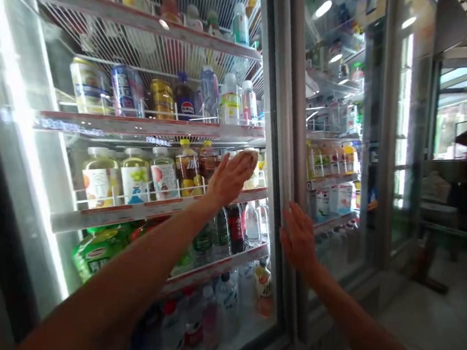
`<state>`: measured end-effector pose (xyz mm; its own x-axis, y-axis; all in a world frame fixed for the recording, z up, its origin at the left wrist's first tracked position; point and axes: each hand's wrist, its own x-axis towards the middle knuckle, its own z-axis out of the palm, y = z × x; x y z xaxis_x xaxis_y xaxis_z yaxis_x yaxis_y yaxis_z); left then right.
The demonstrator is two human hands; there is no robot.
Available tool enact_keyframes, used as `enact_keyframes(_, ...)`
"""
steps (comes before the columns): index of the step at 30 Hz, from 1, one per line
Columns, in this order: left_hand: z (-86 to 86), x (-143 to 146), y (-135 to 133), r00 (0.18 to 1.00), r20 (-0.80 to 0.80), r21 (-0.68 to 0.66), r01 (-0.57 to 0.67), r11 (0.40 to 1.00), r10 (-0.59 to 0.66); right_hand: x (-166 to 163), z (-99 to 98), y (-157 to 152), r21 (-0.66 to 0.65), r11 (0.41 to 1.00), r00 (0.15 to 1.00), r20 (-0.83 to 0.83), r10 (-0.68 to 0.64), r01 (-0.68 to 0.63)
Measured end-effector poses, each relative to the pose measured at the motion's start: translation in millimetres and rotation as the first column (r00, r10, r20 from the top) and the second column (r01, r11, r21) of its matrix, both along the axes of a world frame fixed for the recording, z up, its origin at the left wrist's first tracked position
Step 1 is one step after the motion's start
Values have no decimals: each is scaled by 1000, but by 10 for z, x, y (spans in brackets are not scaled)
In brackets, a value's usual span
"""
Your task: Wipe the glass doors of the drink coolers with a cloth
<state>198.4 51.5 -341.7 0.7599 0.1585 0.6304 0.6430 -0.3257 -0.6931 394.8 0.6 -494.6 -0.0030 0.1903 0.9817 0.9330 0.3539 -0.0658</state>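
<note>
Two bare arms stretch forward. The left hand [232, 176] reaches up and far, fingers curled loosely together. The right hand [298, 238] sits lower to the right, palm forward, fingers spread flat.

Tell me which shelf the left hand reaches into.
The third shelf down, holding the pale juice bottles. The left hand is at its right end; the shelves above and below are untouched.

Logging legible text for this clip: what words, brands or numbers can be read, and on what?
No text reads clearly.
Dark bottle: round red-white-blue logo, lettering too blurred to read.
Green bags: red oval label, unreadable.
Shelf price strips: too small.
Other bottle labels: blurred.
</note>
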Motion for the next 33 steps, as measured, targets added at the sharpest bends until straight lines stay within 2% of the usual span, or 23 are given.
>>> enact_keyframes(1, -73, 39, 19, 1000, -4, -10, -1, 1000, 1, 18, -19, 3, 4, 1000, 1000, 3, -8, 8)
enact_keyframes(2, -231, 61, 23, 998, -67, -27, 13, 1000, -15, 34, -46, 4, 8, 1000, 1000, 7, -19, 19)
enact_keyframes(3, -462, 66, 11, 988, -147, -47, 30, 998, -36, 45, -82, 3, 11, 999, 999, 14, -33, 32)
enact_keyframes(5, -1022, 29, -48, 913, -388, -98, 92, 991, -123, 50, -167, -3, 5, 998, 998, 29, -59, 59)
enact_keyframes(7, -1470, -33, -110, 849, -497, -129, 132, 983, -179, 29, -249, -11, -24, 997, 996, 49, -71, 72)
enact_keyframes(8, -1588, -56, -129, 836, -515, -133, 140, 981, -189, 11, -280, -14, -38, 997, 996, 59, -68, 70)
enact_keyframes(9, -1628, -67, -136, 842, -507, -132, 135, 982, -184, -11, -303, -16, -50, 997, 996, 65, -61, 64)
enact_keyframes(13, -1449, -88, -119, 946, -320, -75, 33, 997, -56, -98, -315, -17, -69, 996, 998, 48, -45, 48)
enact_keyframes(15, -1467, -177, -155, 930, -361, -63, 51, 997, -71, -123, -307, -26, -78, 996, 999, 37, -40, 43)
enact_keyframes(18, -1620, -431, -271, 833, -536, -86, 109, 990, -139, -150, -324, -45, -76, 997, 999, 41, -12, 15)
enact_keyframes(19, -1636, -527, -306, 827, -545, -86, 106, 991, -136, -167, -337, -48, -75, 997, 999, 46, -1, 5)
enact_keyframes(24, -1396, -958, -390, 961, -275, -10, -27, 1000, 24, -423, -379, -45, -86, 995, 997, 50, 60, -56)
enact_keyframes(25, -1363, -1038, -407, 961, -275, -5, -33, 999, 31, -503, -373, -50, -87, 993, 995, 52, 80, -75)
enact_keyframes(29, -1337, -1317, -515, 898, -438, -17, 32, 999, -36, -809, -335, -84, -102, 982, 980, 106, 167, -156)
enact_keyframes(33, -1265, -1560, -644, 975, -220, 69, -27, 997, 42, -1019, -332, -101, -102, 977, 973, 111, 200, -189)
